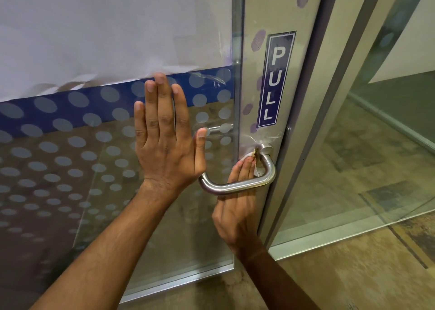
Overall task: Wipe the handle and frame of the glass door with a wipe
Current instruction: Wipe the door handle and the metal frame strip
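A glass door with frosted dots and a blue band fills the left of the head view. Its pale metal frame carries a blue PULL sign and several purple smudges. A curved steel handle sticks out of the frame low down. My left hand lies flat against the glass, fingers straight and pointing up. My right hand reaches up behind the handle bar and presses a small white wipe against the frame beside the handle's mount. The fingers cover most of the wipe.
To the right stands a fixed glass panel with a grey upright post between it and the door. White paper covers the upper glass. A mottled tan floor lies below.
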